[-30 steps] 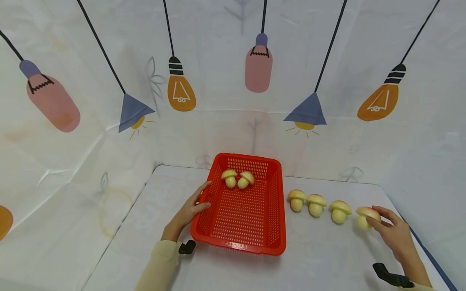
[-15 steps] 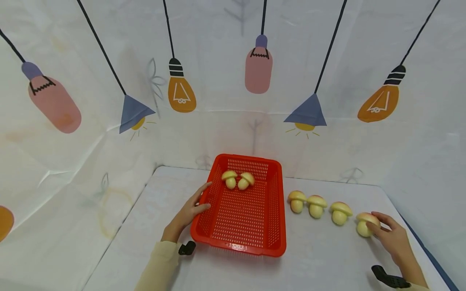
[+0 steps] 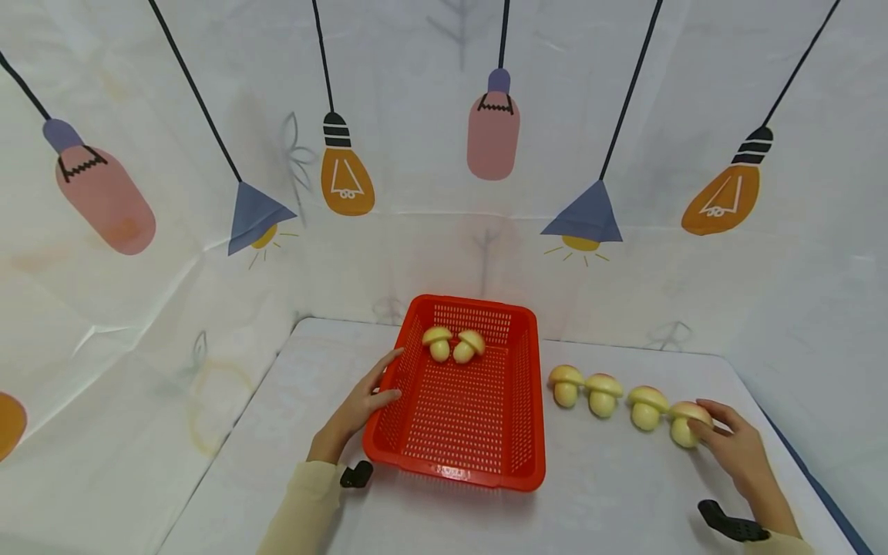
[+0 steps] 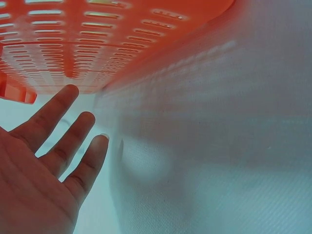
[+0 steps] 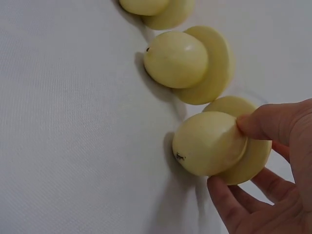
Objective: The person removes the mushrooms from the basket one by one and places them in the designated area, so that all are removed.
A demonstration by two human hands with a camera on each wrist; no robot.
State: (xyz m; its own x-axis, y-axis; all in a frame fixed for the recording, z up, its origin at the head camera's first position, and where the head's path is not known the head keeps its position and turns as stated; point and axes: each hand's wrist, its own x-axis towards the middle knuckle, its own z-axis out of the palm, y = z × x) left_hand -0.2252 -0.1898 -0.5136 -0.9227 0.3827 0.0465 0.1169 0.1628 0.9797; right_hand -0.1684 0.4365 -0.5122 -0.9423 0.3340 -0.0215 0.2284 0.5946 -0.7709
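My right hand [image 3: 738, 451] holds a pale yellow toy mushroom [image 3: 687, 425] between thumb and fingers at the right end of a row. In the right wrist view, the thumb presses on the stem side of this mushroom [image 5: 209, 144], with fingertips at its cap. Its neighbour [image 5: 178, 61] lies close beside it. My left hand [image 3: 354, 408] rests against the left side of a red perforated plastic basket [image 3: 451, 469]; thumb and a fingertip reach its rim. Seen from the left wrist, several fingers [image 4: 85, 165] extend fairly straight below the basket wall [image 4: 73, 53]. Two mushrooms [image 3: 438, 344] lie inside the basket.
Three more mushrooms [image 3: 602, 395] stand in the row between the basket and my right hand, on the white table [image 3: 597, 493]. Behind the table rises a white cloth [image 3: 416, 254] printed with hanging lamps. The table's right edge [image 3: 812, 470] runs beside my right hand.
My right hand has moved left with its mushroom, bringing it right beside the neighbouring mushroom in the row. The left hand and the basket have stayed in place.
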